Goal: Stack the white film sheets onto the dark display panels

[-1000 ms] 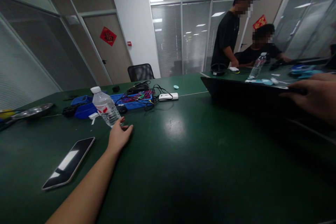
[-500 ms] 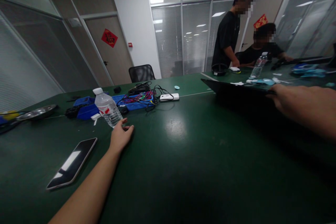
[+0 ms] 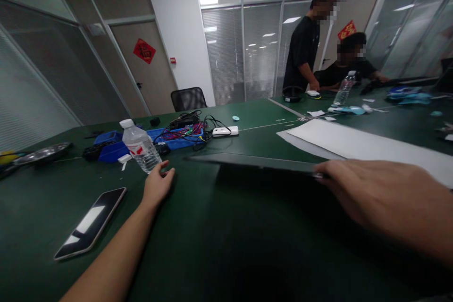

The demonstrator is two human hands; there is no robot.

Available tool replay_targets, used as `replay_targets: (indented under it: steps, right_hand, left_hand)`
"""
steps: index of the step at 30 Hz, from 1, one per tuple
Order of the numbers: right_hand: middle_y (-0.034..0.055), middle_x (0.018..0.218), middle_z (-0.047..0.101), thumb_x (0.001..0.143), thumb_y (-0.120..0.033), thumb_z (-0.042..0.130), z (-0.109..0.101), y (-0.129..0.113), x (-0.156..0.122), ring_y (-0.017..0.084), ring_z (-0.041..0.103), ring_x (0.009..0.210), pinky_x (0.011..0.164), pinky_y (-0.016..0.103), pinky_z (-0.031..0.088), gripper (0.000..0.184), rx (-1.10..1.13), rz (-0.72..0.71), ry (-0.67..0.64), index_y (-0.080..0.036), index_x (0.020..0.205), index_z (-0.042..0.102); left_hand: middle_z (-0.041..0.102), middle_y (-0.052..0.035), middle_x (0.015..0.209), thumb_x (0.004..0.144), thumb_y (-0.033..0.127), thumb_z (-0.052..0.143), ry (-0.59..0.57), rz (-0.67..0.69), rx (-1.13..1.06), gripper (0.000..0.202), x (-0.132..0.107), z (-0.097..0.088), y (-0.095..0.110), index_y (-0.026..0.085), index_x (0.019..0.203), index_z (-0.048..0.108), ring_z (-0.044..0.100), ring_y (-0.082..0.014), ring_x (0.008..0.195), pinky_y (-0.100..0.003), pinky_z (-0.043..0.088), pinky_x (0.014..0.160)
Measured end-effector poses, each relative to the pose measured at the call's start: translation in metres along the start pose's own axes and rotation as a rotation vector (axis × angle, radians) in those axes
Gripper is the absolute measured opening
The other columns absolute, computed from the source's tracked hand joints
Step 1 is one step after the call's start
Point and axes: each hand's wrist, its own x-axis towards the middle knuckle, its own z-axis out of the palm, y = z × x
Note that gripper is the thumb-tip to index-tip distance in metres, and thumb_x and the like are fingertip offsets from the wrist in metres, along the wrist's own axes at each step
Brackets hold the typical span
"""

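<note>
My right hand (image 3: 382, 193) grips the near right end of a thin, dark flat panel (image 3: 255, 163), shaped like a closed laptop. The panel is held nearly level above the green table (image 3: 198, 240) and seen almost edge-on; its exact kind is not plain. My left hand (image 3: 158, 184) lies on the table, thumb and forefinger apart, with its other fingers partly hidden. Right behind its fingertips stands a clear water bottle (image 3: 141, 147) with a white cap; whether they touch I cannot tell. A phone (image 3: 91, 223) lies face up left of my left forearm.
White sheets (image 3: 368, 144) lie behind the panel. Beyond the bottle are a blue tray (image 3: 177, 142) of tangled wires, a white power strip (image 3: 225, 131) and a metal pan (image 3: 46, 152). Two people are across the table, one standing (image 3: 302, 52), one seated, near another bottle (image 3: 344, 88).
My right hand has brought the dark panel left and nearer to me, uncovering the white sheets behind it. My left hand keeps its place beside the bottle.
</note>
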Motion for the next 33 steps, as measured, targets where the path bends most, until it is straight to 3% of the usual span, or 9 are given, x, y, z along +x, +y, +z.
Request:
replay_targets:
  steps: [3,5,7,10,13,17,19,24,33]
  right_hand:
    - [0.0079,0.1,0.077,0.098,-0.025,0.046,0.023,-0.028,-0.002,0.024,0.069,0.078,0.062,0.039,0.051,0.025,0.028,-0.297,-0.1,-0.025,0.105,0.07]
    - [0.0111,0.112,0.076,0.097,-0.02,0.046,0.042,-0.035,-0.01,0.025,0.071,0.092,0.071,0.039,0.053,0.028,0.033,-0.378,-0.116,-0.02,0.111,0.071]
    - [0.0122,0.116,0.075,0.098,-0.023,0.049,0.061,-0.036,-0.019,0.025,0.07,0.094,0.073,0.038,0.052,0.026,0.075,-0.416,-0.18,-0.019,0.111,0.071]
    - [0.0101,0.107,0.074,0.102,-0.042,0.053,0.086,-0.024,-0.025,0.021,0.068,0.087,0.073,0.034,0.051,0.029,0.207,-0.41,-0.33,-0.019,0.107,0.071]
    - [0.0079,0.097,0.072,0.104,-0.048,0.047,0.114,0.01,-0.016,0.021,0.066,0.085,0.077,0.035,0.05,0.036,0.22,-0.225,-0.46,-0.021,0.104,0.071]
    - [0.0164,0.115,0.071,0.1,-0.049,0.05,0.162,0.081,-0.006,0.031,0.066,0.105,0.091,0.047,0.05,0.042,-0.04,0.418,-0.582,-0.019,0.121,0.071]
    - [0.0234,0.129,0.066,0.097,-0.053,0.05,0.184,0.115,-0.01,0.038,0.064,0.113,0.094,0.054,0.049,0.055,-0.076,0.566,-0.612,-0.013,0.131,0.069]
    - [0.0154,0.146,0.061,0.102,-0.058,0.033,0.212,0.162,-0.037,0.034,0.059,0.129,0.105,0.05,0.049,0.064,0.012,0.63,-0.681,-0.018,0.139,0.067]
    - [0.0139,0.155,0.054,0.099,-0.065,0.034,0.215,0.187,-0.056,0.036,0.055,0.136,0.112,0.055,0.045,0.071,0.032,0.671,-0.714,-0.019,0.146,0.062]
  left_hand:
    - [0.076,-0.0142,0.123,0.094,0.05,0.054,0.005,0.036,-0.096,0.053,0.003,0.003,-0.006,0.018,0.136,0.064,0.075,-0.0298,0.106,-0.043,0.055,0.097]
    - [0.075,-0.0138,0.127,0.098,0.052,0.048,-0.01,0.045,-0.141,0.053,0.004,0.004,-0.008,0.017,0.135,0.065,0.076,-0.029,0.107,-0.043,0.053,0.1]
    - [0.075,-0.0135,0.128,0.1,0.054,0.043,-0.023,0.058,-0.145,0.055,0.004,0.004,-0.008,0.017,0.134,0.066,0.076,-0.0288,0.107,-0.044,0.052,0.103]
    - [0.075,-0.0128,0.128,0.099,0.057,0.042,-0.053,0.118,-0.095,0.058,0.003,0.005,-0.007,0.018,0.133,0.069,0.074,-0.0301,0.112,-0.046,0.051,0.106]
    - [0.073,-0.0125,0.135,0.097,0.059,0.047,-0.135,0.27,-0.007,0.059,0.001,0.007,-0.004,0.02,0.134,0.072,0.066,-0.0316,0.128,-0.048,0.047,0.113]
    - [0.055,-0.0102,0.16,0.096,0.063,0.052,-0.309,0.504,0.135,0.059,-0.006,0.008,0.003,0.027,0.139,0.07,0.052,-0.0326,0.146,-0.051,0.037,0.123]
    - [0.051,-0.0071,0.163,0.096,0.063,0.052,-0.383,0.568,0.203,0.057,-0.009,0.008,0.006,0.031,0.139,0.07,0.048,-0.0336,0.149,-0.053,0.034,0.124]
    - [0.057,-0.0046,0.158,0.097,0.06,0.048,-0.386,0.527,0.308,0.054,-0.009,0.009,0.008,0.033,0.138,0.072,0.049,-0.0337,0.148,-0.054,0.035,0.124]
    - [0.061,-0.006,0.154,0.098,0.056,0.044,-0.333,0.447,0.417,0.053,-0.009,0.008,0.009,0.033,0.136,0.073,0.057,-0.0348,0.142,-0.053,0.042,0.119]
